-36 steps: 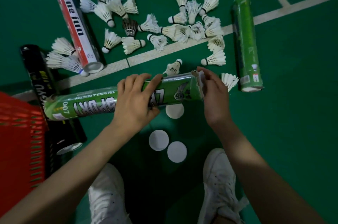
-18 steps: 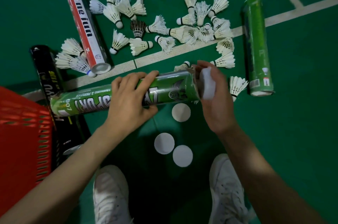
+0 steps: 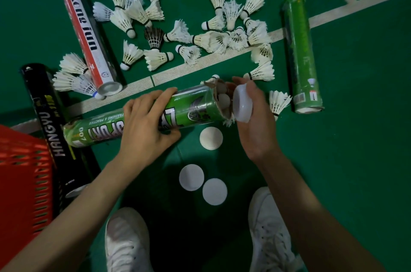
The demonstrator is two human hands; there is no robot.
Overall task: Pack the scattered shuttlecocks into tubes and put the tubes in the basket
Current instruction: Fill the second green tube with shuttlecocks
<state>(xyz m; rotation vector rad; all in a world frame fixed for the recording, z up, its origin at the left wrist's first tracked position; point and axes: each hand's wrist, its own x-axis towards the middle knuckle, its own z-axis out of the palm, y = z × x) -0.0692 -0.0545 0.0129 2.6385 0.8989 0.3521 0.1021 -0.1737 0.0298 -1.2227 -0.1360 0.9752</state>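
My left hand [image 3: 146, 125] grips a green printed tube [image 3: 100, 125] around its middle and holds it level above the court floor. Its right end is open, with shuttlecock cork bases visible inside. My right hand [image 3: 255, 120] holds a white plastic cap [image 3: 242, 102] just off that open end. Several white shuttlecocks [image 3: 155, 59] lie scattered on the floor beyond, along with one dark one [image 3: 154, 38]. The red basket [image 3: 20, 174] sits at the left edge.
A red-and-white tube [image 3: 89, 38], a black tube [image 3: 52, 125] and a plain green tube [image 3: 300, 49] lie on the floor. Three white caps [image 3: 211, 138] lie loose below the held tube. My white shoes [image 3: 126, 240] are at the bottom.
My right hand has pulled the white cap off the tube's right end and turned it aside, exposing the shuttlecocks inside. The left hand keeps its grip.
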